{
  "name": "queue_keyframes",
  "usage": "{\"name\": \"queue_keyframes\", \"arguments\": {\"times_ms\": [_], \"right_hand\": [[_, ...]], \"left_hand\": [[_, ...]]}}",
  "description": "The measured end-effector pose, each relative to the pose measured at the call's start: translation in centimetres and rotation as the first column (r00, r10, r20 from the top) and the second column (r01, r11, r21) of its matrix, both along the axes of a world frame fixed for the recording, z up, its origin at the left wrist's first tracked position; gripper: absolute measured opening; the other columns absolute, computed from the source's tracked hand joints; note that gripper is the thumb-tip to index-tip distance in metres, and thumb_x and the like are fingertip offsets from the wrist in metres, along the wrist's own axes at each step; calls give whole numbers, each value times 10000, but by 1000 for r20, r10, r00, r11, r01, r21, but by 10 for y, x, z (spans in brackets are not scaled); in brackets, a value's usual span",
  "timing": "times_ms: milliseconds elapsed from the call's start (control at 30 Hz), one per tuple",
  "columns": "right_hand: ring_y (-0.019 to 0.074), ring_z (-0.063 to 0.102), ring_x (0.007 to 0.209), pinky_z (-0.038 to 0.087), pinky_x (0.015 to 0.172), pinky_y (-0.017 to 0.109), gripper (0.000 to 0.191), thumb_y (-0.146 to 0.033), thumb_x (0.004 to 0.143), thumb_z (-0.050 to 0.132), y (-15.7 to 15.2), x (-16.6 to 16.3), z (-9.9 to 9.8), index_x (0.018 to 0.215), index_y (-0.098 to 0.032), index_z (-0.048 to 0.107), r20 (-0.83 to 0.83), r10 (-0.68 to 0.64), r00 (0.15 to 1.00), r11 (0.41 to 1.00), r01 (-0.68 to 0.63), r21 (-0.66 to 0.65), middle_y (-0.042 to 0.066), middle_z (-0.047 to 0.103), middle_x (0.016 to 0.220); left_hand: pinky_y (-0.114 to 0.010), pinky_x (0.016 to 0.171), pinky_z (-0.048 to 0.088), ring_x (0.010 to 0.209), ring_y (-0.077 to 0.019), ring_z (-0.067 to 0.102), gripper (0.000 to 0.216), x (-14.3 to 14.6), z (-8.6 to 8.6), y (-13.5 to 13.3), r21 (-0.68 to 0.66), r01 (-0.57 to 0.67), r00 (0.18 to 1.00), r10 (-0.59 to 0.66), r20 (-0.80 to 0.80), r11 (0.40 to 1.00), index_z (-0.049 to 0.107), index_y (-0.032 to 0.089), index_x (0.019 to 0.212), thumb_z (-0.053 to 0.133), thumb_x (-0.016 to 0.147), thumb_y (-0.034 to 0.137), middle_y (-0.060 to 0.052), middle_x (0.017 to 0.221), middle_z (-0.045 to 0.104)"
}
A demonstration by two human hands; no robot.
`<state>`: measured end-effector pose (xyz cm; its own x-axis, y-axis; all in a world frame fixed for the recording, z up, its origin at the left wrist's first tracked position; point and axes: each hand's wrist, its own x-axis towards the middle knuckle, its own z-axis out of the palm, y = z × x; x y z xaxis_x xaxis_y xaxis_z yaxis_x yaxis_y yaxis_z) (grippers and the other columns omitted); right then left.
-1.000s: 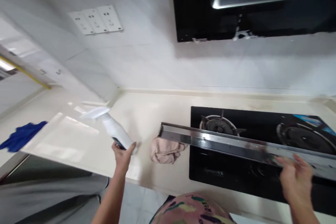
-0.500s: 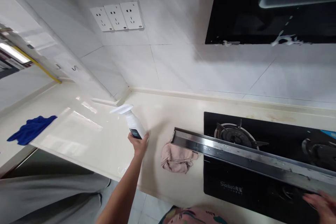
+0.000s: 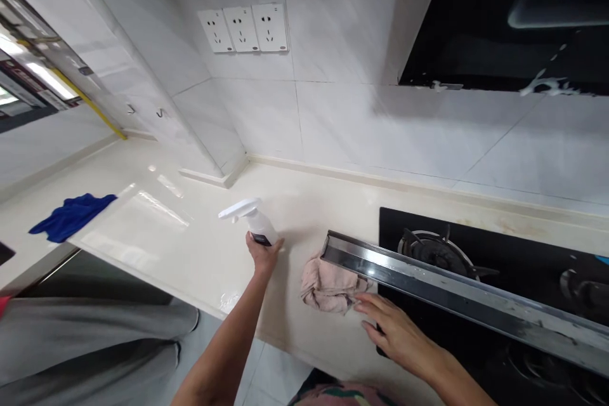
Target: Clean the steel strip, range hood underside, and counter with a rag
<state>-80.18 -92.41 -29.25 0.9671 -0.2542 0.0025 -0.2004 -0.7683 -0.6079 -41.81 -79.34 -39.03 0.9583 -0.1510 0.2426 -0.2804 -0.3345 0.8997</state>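
My left hand is wrapped round the lower body of a white spray bottle, which is upright on or just above the cream countertop. Its nozzle points left. My right hand has its fingers spread, with the fingertips at the right edge of a crumpled pink cloth. Whether they touch the cloth I cannot tell. A long metal trough lies across the black gas stove, its left end over the cloth. Wet marks and some foam show along it.
At the far left a blue cloth lies on the cream countertop. A person's grey trousers show at lower left. The black range hood, with foam on its lower edge, juts out at upper right. Three sockets are on the wall.
My right hand has moved left from the trough's right part to the pink cloth. My left hand still holds the spray bottle. The view has shifted slightly.
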Motion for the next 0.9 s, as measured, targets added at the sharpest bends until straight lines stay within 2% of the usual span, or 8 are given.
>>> {"name": "queue_keyframes", "arguments": {"times_ms": [100,167,233,333,433,567,700,900], "right_hand": [[268,473,1445,399,1214,483,423,-192,978,504,6,34,-19,1385,-189,619,-80,94,992,991,-102,-92,123,494,1563],[299,395,1496,348,1237,524,512,-137,951,503,10,51,-36,1460,-161,556,-129,71,989,986,-90,-143,148,419,1610],[314,359,1514,339,1239,535,589,-98,932,497,17,65,-52,1518,-161,490,-153,6,988,986,-31,-167,159,362,1639],[312,356,1514,329,1247,508,696,-49,902,508,26,80,-67,1577,-175,400,-168,-95,981,985,69,-157,159,363,1640],[363,382,1488,320,1241,508,824,-71,832,640,33,91,-70,1599,-174,357,-220,-192,957,979,173,-105,186,428,1592],[423,520,1350,395,1148,537,736,-74,783,690,35,93,-60,1492,-158,509,-251,-232,940,972,231,-35,214,541,1463],[352,559,1287,410,1096,470,475,-143,852,640,32,85,-41,1326,-169,632,-230,-180,956,978,200,65,171,607,1367],[201,573,1012,431,899,310,94,-257,883,651,18,76,14,854,-170,631,-56,-260,964,944,266,193,72,635,1086]], "left_hand": [[-698,1157,288,1305,-414,470,943,-31,9,27,60,-56,998,59,-36,997,371,160,1319,840,580,510,-182,1288,472],[-699,1138,330,1267,-409,516,797,-63,11,46,72,2,999,1,-46,997,452,151,1285,740,677,579,-184,1247,528],[-620,1098,439,1195,-359,590,658,-96,9,59,71,185,982,-181,-61,980,552,190,1206,720,703,579,-143,1192,611],[-576,1150,426,1318,-339,543,627,-129,4,57,131,533,846,-524,-101,836,545,224,1312,702,767,490,-153,1355,591],[-546,1151,436,1318,-345,545,775,-140,3,38,186,636,771,-622,-134,749,490,189,1400,715,665,287,-184,1395,553],[-491,1011,523,1058,-301,644,748,-138,17,27,244,659,752,-624,-211,712,558,163,1343,607,598,198,-146,1181,601],[-459,949,523,972,-306,658,426,-131,41,43,208,730,679,-653,-337,652,718,208,1075,593,681,310,-106,1006,675],[-429,994,517,1014,-316,678,447,-144,85,50,-209,727,433,-673,-600,654,734,220,1058,647,812,583,-88,989,754]]}}
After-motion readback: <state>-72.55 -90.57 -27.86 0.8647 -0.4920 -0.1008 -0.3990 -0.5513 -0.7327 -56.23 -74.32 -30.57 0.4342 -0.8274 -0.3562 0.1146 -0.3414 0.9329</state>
